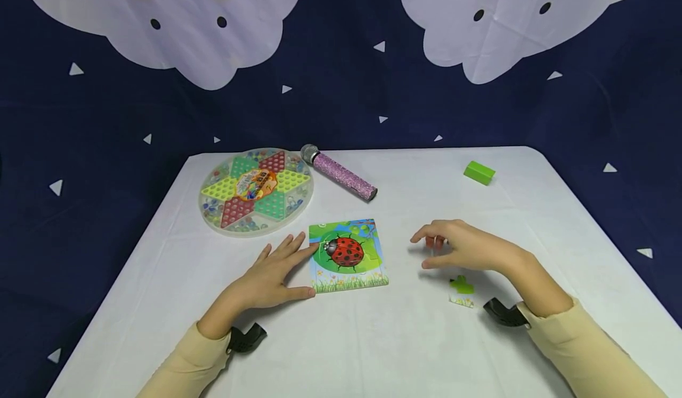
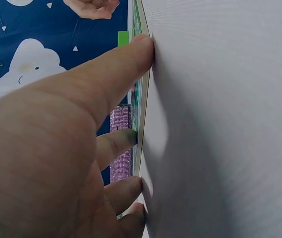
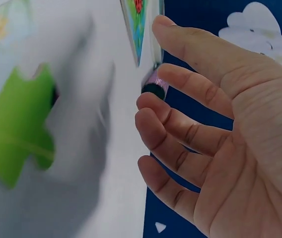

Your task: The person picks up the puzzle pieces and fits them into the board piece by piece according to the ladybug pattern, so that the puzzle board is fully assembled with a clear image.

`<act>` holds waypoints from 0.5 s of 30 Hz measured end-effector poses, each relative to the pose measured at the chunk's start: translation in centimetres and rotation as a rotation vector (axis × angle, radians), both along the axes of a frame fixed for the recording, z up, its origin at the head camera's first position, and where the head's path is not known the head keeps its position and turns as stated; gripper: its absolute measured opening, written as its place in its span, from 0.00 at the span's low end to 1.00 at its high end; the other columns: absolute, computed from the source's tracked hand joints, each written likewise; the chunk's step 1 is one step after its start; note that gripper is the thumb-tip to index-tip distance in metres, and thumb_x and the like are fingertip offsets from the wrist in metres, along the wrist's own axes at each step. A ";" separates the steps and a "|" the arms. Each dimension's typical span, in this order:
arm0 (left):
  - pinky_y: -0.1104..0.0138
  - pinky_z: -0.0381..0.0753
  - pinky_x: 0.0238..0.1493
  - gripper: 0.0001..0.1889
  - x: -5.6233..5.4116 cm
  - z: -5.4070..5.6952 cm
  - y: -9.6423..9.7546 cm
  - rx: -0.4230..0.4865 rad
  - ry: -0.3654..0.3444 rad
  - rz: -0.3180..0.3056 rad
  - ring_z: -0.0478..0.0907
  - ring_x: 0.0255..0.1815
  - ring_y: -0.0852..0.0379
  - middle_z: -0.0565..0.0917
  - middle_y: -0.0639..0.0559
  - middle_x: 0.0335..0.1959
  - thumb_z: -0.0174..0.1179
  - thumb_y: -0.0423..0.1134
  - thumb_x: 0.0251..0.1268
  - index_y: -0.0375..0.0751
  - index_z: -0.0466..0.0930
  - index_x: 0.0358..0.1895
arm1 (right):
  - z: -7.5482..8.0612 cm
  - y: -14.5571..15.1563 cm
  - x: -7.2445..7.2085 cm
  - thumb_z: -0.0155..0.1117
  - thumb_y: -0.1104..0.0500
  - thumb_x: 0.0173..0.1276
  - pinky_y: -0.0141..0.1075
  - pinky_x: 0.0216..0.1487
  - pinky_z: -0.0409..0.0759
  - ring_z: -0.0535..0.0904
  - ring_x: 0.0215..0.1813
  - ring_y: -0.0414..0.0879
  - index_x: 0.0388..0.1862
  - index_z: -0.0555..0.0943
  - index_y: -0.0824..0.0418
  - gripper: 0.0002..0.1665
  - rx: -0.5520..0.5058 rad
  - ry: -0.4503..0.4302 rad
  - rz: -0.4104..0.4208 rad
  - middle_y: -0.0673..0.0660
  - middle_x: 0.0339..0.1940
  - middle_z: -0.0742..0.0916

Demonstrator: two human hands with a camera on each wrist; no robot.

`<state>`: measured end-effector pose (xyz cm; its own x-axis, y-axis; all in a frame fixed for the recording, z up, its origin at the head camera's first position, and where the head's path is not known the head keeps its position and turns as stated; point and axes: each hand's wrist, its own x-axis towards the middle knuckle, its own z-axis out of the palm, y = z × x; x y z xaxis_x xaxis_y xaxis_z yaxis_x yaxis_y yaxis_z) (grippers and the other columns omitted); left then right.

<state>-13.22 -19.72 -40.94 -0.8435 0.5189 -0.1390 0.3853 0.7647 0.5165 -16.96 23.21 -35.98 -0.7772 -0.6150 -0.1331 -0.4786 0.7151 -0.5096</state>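
Note:
A square ladybug jigsaw puzzle [image 1: 346, 254] lies flat on the white table. My left hand [image 1: 269, 276] rests at its left side, fingers spread, with the index fingertip on the picture and the thumb against the lower left edge. In the left wrist view the thumb [image 2: 116, 69] touches the puzzle's edge. To the right of the puzzle, my right hand [image 1: 460, 245] hovers above the table with loosely bent fingers and nothing between them. Just below that hand lies a green puzzle piece [image 1: 462, 285], also large in the right wrist view; a pale flowery part [image 1: 461, 301] shows beside it.
At the back left lies a round Chinese checkers board [image 1: 256, 192] with marbles under its clear rim. A pink glittery microphone [image 1: 343, 176] lies beside it. A green block [image 1: 479, 173] sits at the back right. Behind the table hangs a dark blue cloth [image 1: 341, 90] with clouds.

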 end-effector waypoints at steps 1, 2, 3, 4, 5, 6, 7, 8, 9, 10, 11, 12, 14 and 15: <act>0.26 0.39 0.83 0.47 0.0 0.0 0.0 0.004 0.001 0.002 0.44 0.91 0.32 0.51 0.41 0.90 0.72 0.60 0.68 0.55 0.61 0.86 | -0.1 0.3 0.1 0.78 0.43 0.69 0.42 0.52 0.82 0.81 0.48 0.42 0.63 0.86 0.50 0.27 -0.003 -0.002 -0.010 0.46 0.45 0.87; 0.26 0.39 0.83 0.47 0.0 0.0 0.0 0.010 0.000 0.004 0.45 0.91 0.32 0.51 0.41 0.90 0.72 0.60 0.67 0.55 0.61 0.86 | -0.2 0.6 0.2 0.78 0.43 0.69 0.41 0.51 0.82 0.81 0.48 0.42 0.63 0.86 0.51 0.27 -0.007 -0.003 -0.016 0.46 0.45 0.87; 0.25 0.40 0.83 0.47 0.0 0.0 0.1 0.015 0.000 0.006 0.45 0.91 0.32 0.51 0.40 0.90 0.73 0.59 0.67 0.55 0.62 0.86 | -0.4 0.9 0.3 0.78 0.43 0.69 0.41 0.51 0.82 0.81 0.47 0.42 0.63 0.86 0.51 0.27 -0.009 -0.004 -0.022 0.46 0.45 0.87; 0.25 0.40 0.83 0.47 0.0 0.1 0.1 0.018 0.000 0.008 0.45 0.91 0.32 0.51 0.40 0.90 0.73 0.59 0.67 0.55 0.62 0.86 | -0.5 1.1 0.4 0.78 0.43 0.69 0.40 0.50 0.82 0.81 0.47 0.42 0.63 0.86 0.51 0.28 -0.012 -0.005 -0.028 0.46 0.44 0.87; 0.25 0.40 0.83 0.47 0.0 0.1 0.1 0.023 0.000 0.011 0.45 0.90 0.32 0.52 0.40 0.90 0.73 0.59 0.67 0.54 0.62 0.86 | -0.6 1.4 0.5 0.78 0.43 0.69 0.39 0.49 0.82 0.81 0.47 0.41 0.63 0.86 0.51 0.27 -0.014 -0.007 -0.031 0.46 0.44 0.87; 0.25 0.40 0.83 0.47 0.0 0.1 0.1 0.027 -0.001 0.014 0.45 0.90 0.32 0.52 0.40 0.90 0.74 0.59 0.66 0.54 0.63 0.86 | -0.8 1.6 0.6 0.78 0.43 0.69 0.38 0.49 0.82 0.81 0.46 0.41 0.63 0.87 0.51 0.27 -0.014 -0.010 -0.037 0.46 0.44 0.87; 0.25 0.40 0.83 0.47 0.0 0.1 0.2 0.029 -0.002 0.017 0.46 0.90 0.32 0.52 0.40 0.90 0.74 0.58 0.66 0.54 0.63 0.86 | -0.9 1.8 0.7 0.79 0.43 0.69 0.37 0.49 0.82 0.81 0.46 0.41 0.63 0.87 0.51 0.27 -0.017 -0.014 -0.042 0.46 0.44 0.87; 0.25 0.40 0.83 0.47 0.0 0.1 0.2 0.031 -0.003 0.020 0.46 0.90 0.31 0.52 0.39 0.90 0.74 0.58 0.66 0.54 0.63 0.85 | -0.9 2.1 0.8 0.79 0.43 0.69 0.37 0.48 0.82 0.80 0.45 0.40 0.62 0.87 0.52 0.27 -0.021 -0.017 -0.043 0.46 0.44 0.87; 0.25 0.41 0.82 0.47 0.0 0.1 0.2 0.033 -0.003 0.023 0.46 0.90 0.31 0.52 0.39 0.90 0.74 0.58 0.66 0.54 0.63 0.85 | -1.0 2.3 0.9 0.79 0.44 0.69 0.36 0.47 0.82 0.80 0.44 0.40 0.62 0.87 0.53 0.27 -0.026 -0.022 -0.045 0.46 0.44 0.87; 0.24 0.41 0.82 0.47 0.0 0.1 0.2 0.034 -0.006 0.026 0.46 0.90 0.31 0.52 0.39 0.90 0.75 0.58 0.65 0.54 0.63 0.85 | -1.1 2.5 1.0 0.80 0.44 0.68 0.35 0.46 0.82 0.80 0.43 0.39 0.61 0.87 0.53 0.26 -0.031 -0.027 -0.050 0.47 0.43 0.87; 0.24 0.41 0.82 0.48 -0.1 0.1 0.3 0.037 -0.009 0.029 0.46 0.90 0.31 0.52 0.39 0.90 0.75 0.58 0.65 0.54 0.63 0.85 | -1.2 2.7 1.1 0.80 0.45 0.68 0.34 0.45 0.81 0.79 0.42 0.38 0.60 0.87 0.53 0.26 -0.036 -0.032 -0.055 0.47 0.42 0.86; 0.24 0.41 0.82 0.48 -0.1 0.1 0.3 0.039 -0.011 0.031 0.46 0.90 0.31 0.52 0.39 0.90 0.75 0.57 0.65 0.53 0.63 0.85 | -1.3 2.9 1.3 0.80 0.45 0.67 0.34 0.44 0.81 0.79 0.41 0.38 0.59 0.87 0.53 0.26 -0.040 -0.035 -0.059 0.47 0.41 0.86; 0.24 0.40 0.82 0.48 -0.1 0.1 0.3 0.047 -0.016 0.035 0.46 0.90 0.31 0.52 0.38 0.90 0.76 0.57 0.64 0.53 0.64 0.85 | -1.4 3.2 1.5 0.81 0.45 0.67 0.34 0.42 0.79 0.77 0.39 0.37 0.58 0.87 0.55 0.25 -0.048 -0.033 -0.055 0.48 0.39 0.84; 0.24 0.40 0.82 0.48 -0.1 0.1 0.3 0.051 -0.017 0.038 0.46 0.90 0.30 0.52 0.38 0.90 0.76 0.56 0.64 0.53 0.64 0.85 | -1.4 3.4 1.6 0.81 0.45 0.67 0.33 0.41 0.79 0.76 0.38 0.37 0.58 0.87 0.54 0.25 -0.050 -0.035 -0.061 0.47 0.38 0.83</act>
